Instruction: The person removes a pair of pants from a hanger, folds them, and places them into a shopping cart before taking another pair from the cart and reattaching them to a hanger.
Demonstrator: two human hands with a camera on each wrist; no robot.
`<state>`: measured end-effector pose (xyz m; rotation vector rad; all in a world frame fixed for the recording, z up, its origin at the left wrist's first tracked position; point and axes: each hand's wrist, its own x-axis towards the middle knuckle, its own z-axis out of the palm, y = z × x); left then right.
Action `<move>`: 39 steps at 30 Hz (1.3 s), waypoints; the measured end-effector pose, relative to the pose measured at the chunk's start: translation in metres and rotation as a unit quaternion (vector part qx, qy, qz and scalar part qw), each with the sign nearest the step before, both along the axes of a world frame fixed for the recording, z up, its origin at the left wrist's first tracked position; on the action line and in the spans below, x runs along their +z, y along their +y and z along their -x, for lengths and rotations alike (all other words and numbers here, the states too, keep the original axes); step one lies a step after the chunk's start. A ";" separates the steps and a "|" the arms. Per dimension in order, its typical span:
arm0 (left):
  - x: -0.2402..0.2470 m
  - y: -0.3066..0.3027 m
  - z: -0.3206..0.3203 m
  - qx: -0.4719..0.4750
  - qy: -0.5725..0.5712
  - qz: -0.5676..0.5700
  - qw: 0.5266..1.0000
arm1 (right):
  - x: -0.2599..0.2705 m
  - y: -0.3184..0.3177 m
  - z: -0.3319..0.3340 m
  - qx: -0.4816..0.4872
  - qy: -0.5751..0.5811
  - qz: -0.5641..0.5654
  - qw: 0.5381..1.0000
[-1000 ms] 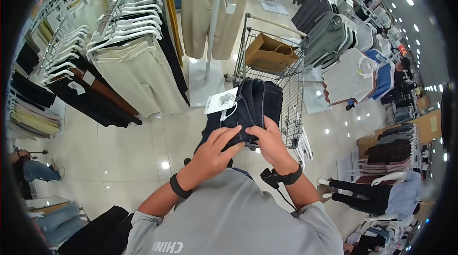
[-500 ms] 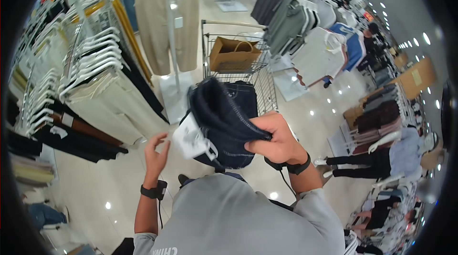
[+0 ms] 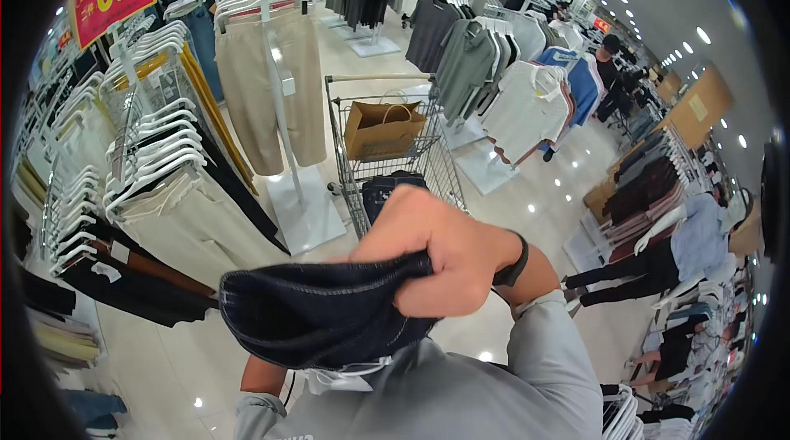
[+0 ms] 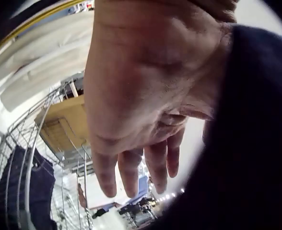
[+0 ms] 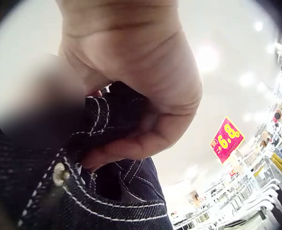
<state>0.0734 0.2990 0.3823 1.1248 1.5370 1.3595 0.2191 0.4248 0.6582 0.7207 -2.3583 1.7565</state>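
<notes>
Dark blue jeans (image 3: pixel 304 317) with pale stitching are held up before the chest, a white tag (image 3: pixel 341 380) hanging below them. My right hand (image 3: pixel 448 255) grips their upper edge, fingers curled over the cloth; the right wrist view shows the hand (image 5: pixel 136 72) on the denim (image 5: pixel 126 208) near a metal rivet (image 5: pixel 59 174). In the left wrist view my left hand (image 4: pixel 136 91) has its fingers extended and apart, beside a dark surface at the right. The jeans hide most of that hand in the head view; its forearm (image 3: pixel 263 378) shows below.
A wire cart (image 3: pixel 448 173) stands ahead, holding a brown paper bag (image 3: pixel 383 129) and a folded dark garment (image 3: pixel 391 187). Racks of trousers (image 3: pixel 185 218) line the left; shirt racks (image 3: pixel 527 111) and a mannequin (image 3: pixel 691 234) stand at the right.
My left hand has let go of the jeans and moved away. My right hand has lifted them from the cart side towards my chest and the camera, uncovering the dark garment in the cart.
</notes>
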 end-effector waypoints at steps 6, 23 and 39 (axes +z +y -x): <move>-0.020 -0.006 -0.041 -0.054 0.099 0.007 0.994 | 0.003 0.037 0.016 -0.147 -0.091 0.127 0.977; -0.081 -0.082 -0.036 -0.056 0.297 -0.037 0.952 | -0.375 0.023 -0.072 -0.184 -0.568 0.529 0.603; -0.060 -0.077 -0.019 0.031 -0.224 0.070 0.972 | -0.291 0.030 -0.064 -0.181 -0.412 0.299 0.841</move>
